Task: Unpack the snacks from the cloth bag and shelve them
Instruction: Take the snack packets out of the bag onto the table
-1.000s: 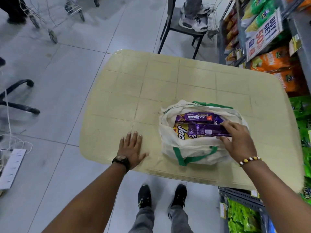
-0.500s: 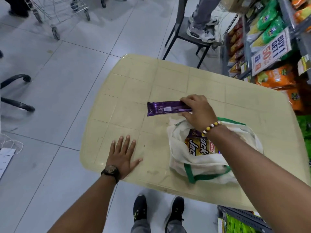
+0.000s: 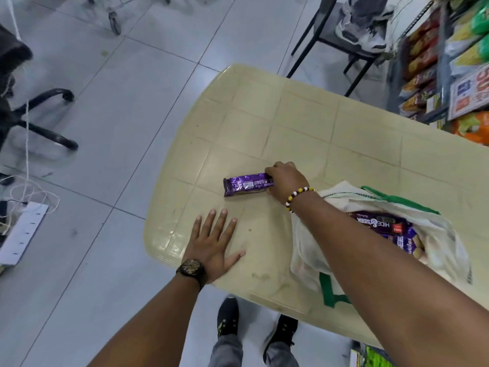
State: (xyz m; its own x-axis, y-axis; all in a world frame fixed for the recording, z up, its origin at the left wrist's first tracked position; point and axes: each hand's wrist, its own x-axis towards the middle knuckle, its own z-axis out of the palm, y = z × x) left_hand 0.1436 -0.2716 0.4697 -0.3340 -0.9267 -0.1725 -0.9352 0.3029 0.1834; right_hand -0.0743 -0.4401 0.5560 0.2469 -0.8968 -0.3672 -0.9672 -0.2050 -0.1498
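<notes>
Head view: the right hand [image 3: 287,181] closes its grip on one end of a glossy purple foil biscuit packet [image 3: 247,184] lying on the cream moulded-plastic bench [image 3: 304,123]. The left hand [image 3: 215,243] rests flat, fingers spread, gripping nothing. The right forearm partly hides the crumpled white cloth bag with green trim [image 3: 434,234], where more purple packets [image 3: 381,225] show.

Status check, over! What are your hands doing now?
Right hand gripping purple packet on table. Left hand flat, empty. More packets in cloth bag. Nothing in the way.
</notes>
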